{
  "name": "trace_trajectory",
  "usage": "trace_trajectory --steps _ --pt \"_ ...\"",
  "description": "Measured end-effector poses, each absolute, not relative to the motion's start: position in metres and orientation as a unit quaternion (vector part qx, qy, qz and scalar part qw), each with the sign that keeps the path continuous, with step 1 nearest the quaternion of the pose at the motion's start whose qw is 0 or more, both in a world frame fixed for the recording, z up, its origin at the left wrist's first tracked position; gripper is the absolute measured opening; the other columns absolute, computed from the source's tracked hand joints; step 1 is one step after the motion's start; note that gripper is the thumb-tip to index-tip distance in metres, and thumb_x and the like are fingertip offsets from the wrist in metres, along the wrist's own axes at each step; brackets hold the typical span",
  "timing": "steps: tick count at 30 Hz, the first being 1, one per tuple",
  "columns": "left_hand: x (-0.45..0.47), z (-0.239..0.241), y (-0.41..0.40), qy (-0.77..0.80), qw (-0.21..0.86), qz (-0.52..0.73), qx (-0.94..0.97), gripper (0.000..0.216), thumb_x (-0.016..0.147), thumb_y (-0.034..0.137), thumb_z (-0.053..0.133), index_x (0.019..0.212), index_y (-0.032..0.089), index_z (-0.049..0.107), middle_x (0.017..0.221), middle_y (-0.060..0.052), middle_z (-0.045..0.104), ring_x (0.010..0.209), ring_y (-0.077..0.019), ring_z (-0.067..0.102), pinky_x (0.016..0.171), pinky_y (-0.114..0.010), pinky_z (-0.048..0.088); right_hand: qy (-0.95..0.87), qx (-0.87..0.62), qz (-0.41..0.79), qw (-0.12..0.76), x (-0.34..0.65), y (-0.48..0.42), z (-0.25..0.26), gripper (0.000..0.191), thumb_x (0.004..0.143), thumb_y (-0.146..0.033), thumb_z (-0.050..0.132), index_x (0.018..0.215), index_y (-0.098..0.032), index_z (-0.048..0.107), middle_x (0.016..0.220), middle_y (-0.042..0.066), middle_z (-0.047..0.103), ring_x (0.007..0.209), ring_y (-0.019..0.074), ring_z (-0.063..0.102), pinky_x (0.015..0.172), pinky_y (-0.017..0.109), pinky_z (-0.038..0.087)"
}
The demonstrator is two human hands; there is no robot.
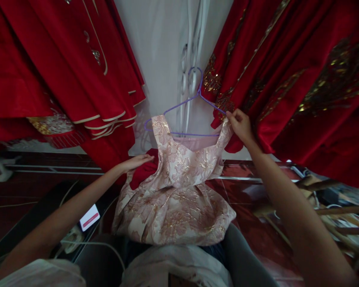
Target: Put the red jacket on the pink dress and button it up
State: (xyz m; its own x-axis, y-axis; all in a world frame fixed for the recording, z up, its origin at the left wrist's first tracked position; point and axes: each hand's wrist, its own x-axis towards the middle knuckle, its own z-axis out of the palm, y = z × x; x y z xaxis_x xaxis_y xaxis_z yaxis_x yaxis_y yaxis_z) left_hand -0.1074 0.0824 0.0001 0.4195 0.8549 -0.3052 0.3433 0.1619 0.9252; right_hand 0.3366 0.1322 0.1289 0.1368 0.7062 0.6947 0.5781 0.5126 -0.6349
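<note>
A small pink and gold brocade dress (179, 187) hangs in front of me on a purple wire hanger (185, 105). My right hand (241, 125) pinches the dress's right shoulder strap where it meets the hanger arm. My left hand (136, 162) reaches to the dress's left side at waist height, fingers stretched out, resting against a red piece of cloth (143, 169) beside the bodice. The skirt spreads out below, over my lap.
Red garments with gold trim (62, 71) hang at the left, and red ones with gold embroidery (302, 79) at the right. A white wall (164, 48) is behind. A phone (89, 217) and white cable lie at lower left; wooden sticks (332, 207) at right.
</note>
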Motion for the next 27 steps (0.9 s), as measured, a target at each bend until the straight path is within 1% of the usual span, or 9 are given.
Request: trace_trajectory --steps 3,7,10,13,15,17,21,23,27 --pt "-0.100 -0.011 0.095 0.455 0.487 0.278 0.691 0.063 0.061 0.053 0.076 0.108 0.016 0.057 0.110 -0.010 0.066 0.107 -0.0251 0.060 0.096 -0.037 0.046 -0.654 -0.488 0.049 0.576 0.336 0.131 0.129 0.048 0.080 -0.062 0.057 0.059 -0.024 0.039 0.055 -0.003 0.041 0.054 0.0135 0.039 0.056 0.031 0.035" --pt "-0.096 -0.013 0.102 0.423 0.474 0.286 0.717 0.069 0.060 0.041 0.079 0.119 0.016 0.054 0.123 -0.012 0.061 0.119 -0.0260 0.055 0.105 -0.038 0.040 -0.653 -0.497 0.044 0.570 0.337 0.132 0.129 0.049 0.080 -0.064 0.056 0.059 -0.023 0.038 0.055 -0.002 0.041 0.055 0.0136 0.040 0.056 0.031 0.035" --pt "-0.093 -0.007 0.101 0.454 0.515 0.254 0.682 0.065 0.063 0.044 0.077 0.118 0.014 0.057 0.123 -0.014 0.062 0.114 -0.0276 0.059 0.103 -0.039 0.043 -0.654 -0.499 0.039 0.568 0.338 0.133 0.129 0.049 0.080 -0.063 0.056 0.059 -0.023 0.038 0.055 -0.003 0.041 0.054 0.0131 0.039 0.055 0.030 0.035" --pt "-0.088 0.001 0.103 0.457 0.539 0.242 0.665 0.057 0.074 0.054 0.064 0.115 0.015 0.061 0.120 -0.011 0.066 0.111 -0.0270 0.061 0.100 -0.038 0.045 -0.652 -0.496 0.044 0.572 0.338 0.133 0.128 0.048 0.081 -0.062 0.057 0.059 -0.023 0.038 0.054 -0.003 0.041 0.053 0.0127 0.038 0.054 0.030 0.034" --pt "-0.083 0.004 0.107 0.474 0.473 0.258 0.696 0.054 0.075 0.054 0.062 0.114 0.017 0.063 0.118 -0.009 0.067 0.112 -0.0279 0.060 0.101 -0.036 0.044 -0.652 -0.495 0.050 0.572 0.337 0.133 0.128 0.048 0.080 -0.062 0.057 0.059 -0.023 0.039 0.054 -0.003 0.041 0.052 0.0129 0.039 0.054 0.030 0.034" --pt "-0.077 0.006 0.112 0.527 0.351 0.251 0.732 0.048 0.070 0.046 0.068 0.107 0.016 0.066 0.109 -0.011 0.070 0.112 -0.0326 0.060 0.101 -0.039 0.042 -0.653 -0.497 0.051 0.569 0.337 0.133 0.127 0.048 0.080 -0.063 0.057 0.059 -0.023 0.039 0.054 -0.003 0.042 0.053 0.0130 0.039 0.053 0.030 0.033" --pt "-0.062 0.012 0.123 0.597 0.210 0.201 0.748 0.019 0.068 0.029 0.069 0.074 0.011 0.068 0.086 -0.018 0.069 0.108 -0.0408 0.060 0.101 -0.047 0.039 -0.651 -0.500 0.052 0.568 0.338 0.134 0.127 0.048 0.080 -0.063 0.057 0.059 -0.023 0.039 0.054 -0.003 0.042 0.052 0.0128 0.039 0.052 0.030 0.033" --pt "-0.056 0.022 0.131 0.588 0.212 0.233 0.745 0.015 0.072 0.024 0.063 0.073 0.010 0.067 0.091 -0.018 0.069 0.109 -0.0380 0.060 0.103 -0.046 0.038 -0.651 -0.499 0.055 0.569 0.339 0.134 0.128 0.048 0.080 -0.062 0.057 0.059 -0.024 0.038 0.054 -0.003 0.042 0.052 0.0128 0.038 0.052 0.030 0.033" --pt "-0.065 0.057 0.155 0.542 0.257 0.359 0.715 0.027 0.081 0.022 0.050 0.097 0.008 0.067 0.111 -0.014 0.068 0.112 -0.0253 0.059 0.104 -0.037 0.039 -0.654 -0.498 0.046 0.568 0.341 0.133 0.130 0.048 0.080 -0.063 0.056 0.059 -0.024 0.038 0.054 -0.003 0.042 0.053 0.0131 0.039 0.053 0.030 0.034"
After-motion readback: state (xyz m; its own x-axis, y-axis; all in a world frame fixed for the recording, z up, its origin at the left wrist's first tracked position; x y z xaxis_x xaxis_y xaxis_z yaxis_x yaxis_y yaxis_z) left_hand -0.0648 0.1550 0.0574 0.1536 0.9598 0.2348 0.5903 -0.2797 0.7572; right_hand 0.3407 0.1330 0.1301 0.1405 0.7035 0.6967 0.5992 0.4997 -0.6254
